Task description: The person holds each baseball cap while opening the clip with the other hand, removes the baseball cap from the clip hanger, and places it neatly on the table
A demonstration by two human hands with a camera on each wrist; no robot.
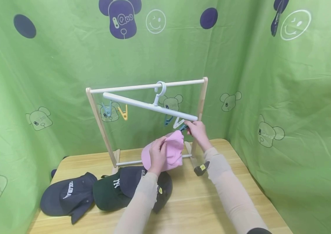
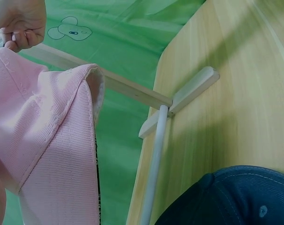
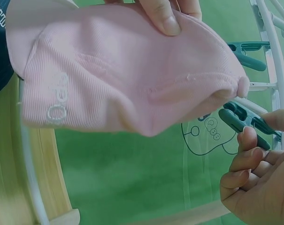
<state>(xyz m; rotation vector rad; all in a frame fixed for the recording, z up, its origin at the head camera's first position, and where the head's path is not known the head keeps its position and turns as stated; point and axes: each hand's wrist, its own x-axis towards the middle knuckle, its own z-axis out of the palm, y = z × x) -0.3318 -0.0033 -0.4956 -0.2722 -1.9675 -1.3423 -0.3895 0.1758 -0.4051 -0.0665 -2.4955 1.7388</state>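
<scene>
My left hand (image 1: 157,156) grips a pink cap (image 1: 173,149), fingers and thumb on its crown, and holds it up below the right end of a pale blue hanger (image 1: 142,103). White embroidered letters show on the cap in the right wrist view. At that end of the hanger my right hand (image 1: 198,131) pinches a dark green clip (image 3: 232,122) between thumb and fingers. The cap's edge lies close beside the clip; whether they touch I cannot tell. A white clip (image 1: 178,123) and a blue-green clip (image 1: 168,120) hang just left of it.
The hanger hooks over a wooden rack's top bar (image 1: 118,88), tilted down to the right. A yellow clip (image 1: 123,112) and a blue clip (image 1: 107,110) hang at its left. On the table (image 1: 200,201) lie a navy cap (image 1: 66,195), a dark green cap (image 1: 107,193) and another dark cap (image 1: 131,178).
</scene>
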